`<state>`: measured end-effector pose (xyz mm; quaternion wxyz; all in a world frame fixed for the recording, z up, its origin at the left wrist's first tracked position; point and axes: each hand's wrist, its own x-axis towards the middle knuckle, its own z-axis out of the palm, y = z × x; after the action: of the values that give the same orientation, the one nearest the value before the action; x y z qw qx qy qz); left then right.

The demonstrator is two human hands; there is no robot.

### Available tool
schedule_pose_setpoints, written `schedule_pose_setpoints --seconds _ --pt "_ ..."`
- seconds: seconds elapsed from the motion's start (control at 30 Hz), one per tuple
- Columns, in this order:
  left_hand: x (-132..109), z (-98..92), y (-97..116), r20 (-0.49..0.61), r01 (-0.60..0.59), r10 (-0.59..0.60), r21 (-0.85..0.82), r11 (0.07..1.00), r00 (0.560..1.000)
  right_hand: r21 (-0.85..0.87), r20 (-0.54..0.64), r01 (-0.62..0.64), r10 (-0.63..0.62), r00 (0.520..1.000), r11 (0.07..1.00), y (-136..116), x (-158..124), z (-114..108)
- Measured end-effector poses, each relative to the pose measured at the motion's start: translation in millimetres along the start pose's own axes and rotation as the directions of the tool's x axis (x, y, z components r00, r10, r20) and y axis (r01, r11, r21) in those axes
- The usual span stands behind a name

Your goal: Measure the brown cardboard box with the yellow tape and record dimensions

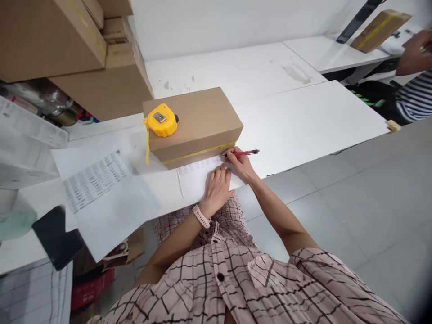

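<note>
My right hand (239, 163) grips a red pen (245, 153), its tip close to the printed lines on a white sheet of paper (194, 182). Flat on that sheet rests my left hand (218, 185), fingers stretched out and holding nothing. Just beyond both hands sits a closed cardboard box (202, 114) with yellow tape along its lower front side; it stands against or over the sheet's far edge. On the box's left end lies a yellow tape measure (162, 120), a short length of its blade hanging down over the side.
Printed sheets (111, 193) overhang the table edge at left, beside a black flat object (57, 237). Large cardboard boxes (111, 85) are stacked behind. At far right, another person's arm (413, 51) shows near a taped box (380, 31) on the white table (303, 117).
</note>
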<state>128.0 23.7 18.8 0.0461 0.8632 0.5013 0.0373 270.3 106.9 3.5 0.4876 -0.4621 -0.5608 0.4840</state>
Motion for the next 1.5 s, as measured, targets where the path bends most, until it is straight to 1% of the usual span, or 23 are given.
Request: schedule_pose_setpoints --seconds 0.1,0.3,0.47,0.73,1.1,1.37,1.5 --pt "0 3.4 -6 -0.038 -0.021 0.019 -0.051 0.998 0.999 0.028 0.022 -0.033 0.033 0.999 0.999 1 0 3" --pt "1 9.9 -8 -0.075 -0.040 0.031 -0.112 0.993 0.997 -0.100 -0.077 -0.005 -0.002 0.997 0.995 4 2 7" --pt "2 8.8 -8 -0.058 -0.040 0.034 -0.103 0.994 0.998 -0.148 -0.167 0.013 -0.038 0.985 0.989 6 6 11" --pt "0 12.8 -8 -0.084 -0.041 0.034 -0.086 0.995 0.996 -0.211 -0.159 0.047 -0.082 0.984 0.976 7 9 11" --pt "0 10.6 -8 -0.073 -0.038 0.030 -0.111 0.993 0.997 -0.276 -0.133 0.026 -0.065 0.989 0.961 9 8 11" --pt "0 7.6 -8 -0.040 -0.037 0.032 -0.127 0.991 0.999 -0.256 -0.134 0.034 -0.071 0.988 0.966 10 8 11" --pt "0 8.0 -8 -0.045 -0.031 0.025 -0.132 0.991 0.999 -0.282 -0.133 0.027 -0.067 0.989 0.959 10 9 10"
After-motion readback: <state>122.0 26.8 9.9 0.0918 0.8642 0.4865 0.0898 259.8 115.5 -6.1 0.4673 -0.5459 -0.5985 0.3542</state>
